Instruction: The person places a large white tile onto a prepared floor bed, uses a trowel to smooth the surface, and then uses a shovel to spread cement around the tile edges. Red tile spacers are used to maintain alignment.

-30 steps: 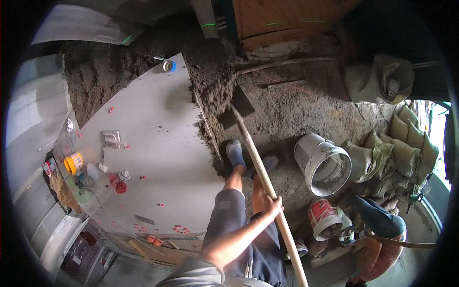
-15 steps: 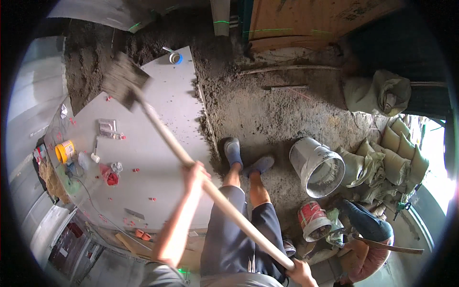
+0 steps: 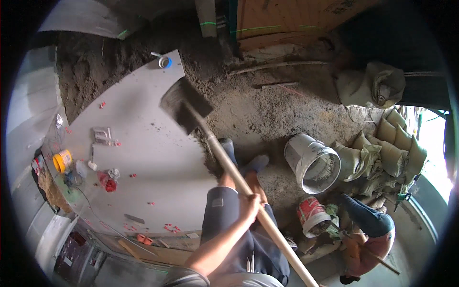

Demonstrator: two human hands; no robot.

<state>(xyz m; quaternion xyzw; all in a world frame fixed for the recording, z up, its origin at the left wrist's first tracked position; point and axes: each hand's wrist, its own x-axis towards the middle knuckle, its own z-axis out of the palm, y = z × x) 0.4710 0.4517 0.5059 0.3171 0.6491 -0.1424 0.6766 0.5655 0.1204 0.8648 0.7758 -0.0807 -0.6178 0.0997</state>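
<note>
A long wooden-handled shovel [image 3: 228,165] slants across the middle of the view. My left hand [image 3: 249,206] is closed around its shaft, in front of my thighs. The handle's lower end runs out past the bottom edge, and my right hand is out of view. The dark, flat shovel blade [image 3: 185,104] is over the right edge of a large pale slab [image 3: 158,186], near the dirt strip beside it. Whether the blade touches anything cannot be made out. Loose dark mortar or soil [image 3: 79,71] lies heaped beyond the slab.
On the slab are a tape roll [image 3: 165,62], a yellow tub [image 3: 62,160], a trowel [image 3: 103,136] and several red clips. To the right stand a white bucket [image 3: 311,162], a red-and-white bucket [image 3: 313,217] and stacked sacks [image 3: 389,150]. A co-worker [image 3: 370,239] bends at lower right.
The shovel blade has swung right and nearer, from the dark heap to the slab's right edge. My left hand has moved right with the shaft, and my right hand has left the view.
</note>
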